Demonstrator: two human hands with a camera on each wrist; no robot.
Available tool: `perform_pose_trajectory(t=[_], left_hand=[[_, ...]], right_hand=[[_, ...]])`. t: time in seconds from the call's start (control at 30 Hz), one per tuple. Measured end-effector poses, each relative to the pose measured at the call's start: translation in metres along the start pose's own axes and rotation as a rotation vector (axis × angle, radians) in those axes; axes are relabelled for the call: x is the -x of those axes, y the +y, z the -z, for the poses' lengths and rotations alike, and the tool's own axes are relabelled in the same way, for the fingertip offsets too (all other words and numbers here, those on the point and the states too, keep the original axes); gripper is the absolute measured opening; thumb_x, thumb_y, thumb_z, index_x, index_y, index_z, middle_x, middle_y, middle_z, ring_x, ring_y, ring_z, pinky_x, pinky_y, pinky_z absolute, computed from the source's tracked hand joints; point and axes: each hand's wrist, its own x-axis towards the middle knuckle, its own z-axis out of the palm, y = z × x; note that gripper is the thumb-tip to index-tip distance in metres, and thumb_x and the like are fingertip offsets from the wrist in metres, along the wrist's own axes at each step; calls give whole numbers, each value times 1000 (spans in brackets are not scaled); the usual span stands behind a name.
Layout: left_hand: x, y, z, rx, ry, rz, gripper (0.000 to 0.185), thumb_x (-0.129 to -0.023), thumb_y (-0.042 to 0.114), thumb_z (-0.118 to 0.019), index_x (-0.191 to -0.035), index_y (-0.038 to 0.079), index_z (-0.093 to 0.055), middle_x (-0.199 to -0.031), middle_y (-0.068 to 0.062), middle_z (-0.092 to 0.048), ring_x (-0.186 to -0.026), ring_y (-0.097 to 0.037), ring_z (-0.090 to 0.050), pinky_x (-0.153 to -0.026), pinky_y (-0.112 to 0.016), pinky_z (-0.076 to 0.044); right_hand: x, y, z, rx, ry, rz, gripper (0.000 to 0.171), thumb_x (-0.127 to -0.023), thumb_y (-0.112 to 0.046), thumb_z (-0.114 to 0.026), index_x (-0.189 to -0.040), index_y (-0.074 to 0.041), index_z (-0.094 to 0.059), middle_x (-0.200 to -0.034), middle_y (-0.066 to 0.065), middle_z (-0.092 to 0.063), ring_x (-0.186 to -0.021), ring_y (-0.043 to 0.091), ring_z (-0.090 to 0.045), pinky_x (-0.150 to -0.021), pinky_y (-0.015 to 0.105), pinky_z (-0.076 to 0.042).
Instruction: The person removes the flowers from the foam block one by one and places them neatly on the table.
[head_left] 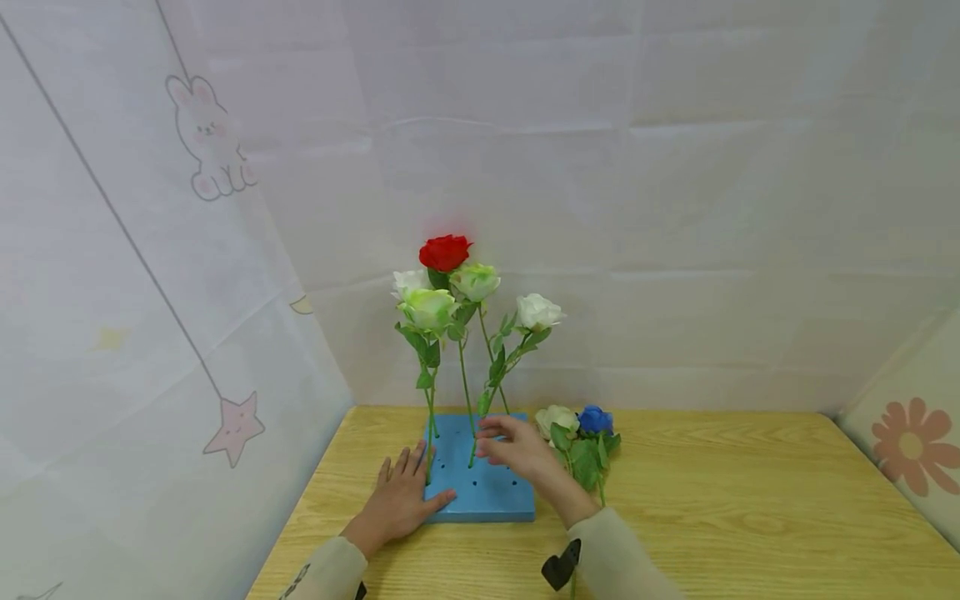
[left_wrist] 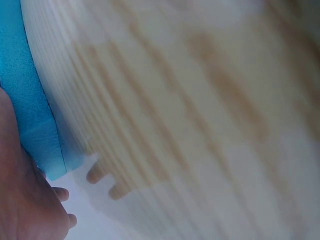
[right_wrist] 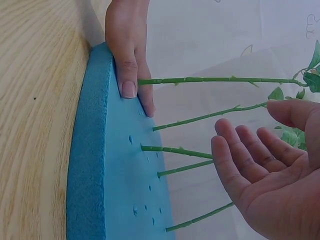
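A blue foam block with small holes stands on the table, bearing several upright artificial roses: a red rose, pale green roses and white roses. My left hand rests on the block's left edge, fingers spread, thumb on its top beside a stem. In the left wrist view that hand lies along the block's side. My right hand hovers over the block, palm turned up with fingers loosely bent and thumb apart. Its fingers overlap the middle stems in the right wrist view, holding nothing.
A cream rose and a blue rose lie on the wooden table right of the block. Behind the table hangs a pale cloth backdrop; another printed cloth closes off the left side.
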Motion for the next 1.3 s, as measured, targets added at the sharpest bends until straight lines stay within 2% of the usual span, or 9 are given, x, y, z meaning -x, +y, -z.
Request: perform_pose_trajectory(t=[0.2,0.37,0.6,1.0,1.1,1.3], left_hand=[[1,-1,-1,-1,10,-7,93,-97,72,-44,-161,7,-27,-167,-18,-19,-150,-48,-21,-115,-73,-11],[0,-1,-2,-1,13,-6,93,-97,72,-44,-161,6,-28,-167,-18,-19,-150,-49,-21,-114,-73,-11],[-1,-3,-3,3,4,-5,94,-97,73,-43,-162,7,-25,-168,-17,-17,-150,-49,-20,-114,-73,-10],[-1,-2,-5,-5,8,7,94,-96,74,-42,-162,9,-26,-168,-14,-17,-151,-47,-20,-115,-72,-9],[-1,-1,-2,-15,-12,22,95,-96,76,-39,-163,10,-23,-169,-13,-16,-152,-45,-18,-117,-70,-9],[0,1,2,-20,-35,37,97,-95,76,-39,-161,6,-26,-169,-14,-16,-152,-44,-18,-117,-70,-10]], right_hand=[[-3,-2,-7,-17,-11,-2,43,-100,-20,-67,-138,-2,-58,-126,18,-64,-105,26,-69,-90,43,-58],[-5,-5,-14,-27,-8,-9,42,-98,-22,-70,-136,-6,-61,-125,15,-65,-105,24,-69,-91,46,-57],[-10,-6,-23,-64,-17,-1,39,-99,-18,-68,-136,-5,-61,-121,12,-65,-101,26,-71,-92,52,-55],[-20,-5,-39,-86,-28,-28,40,-98,-21,-70,-135,-9,-62,-118,9,-66,-99,24,-72,-90,48,-57],[-23,-5,-42,-91,-22,-33,40,-98,-21,-71,-135,-10,-62,-117,7,-67,-98,23,-72,-90,46,-57],[-27,-6,-47,-92,-8,-40,38,-98,-22,-70,-134,-10,-63,-117,7,-67,-97,22,-71,-91,47,-57]])
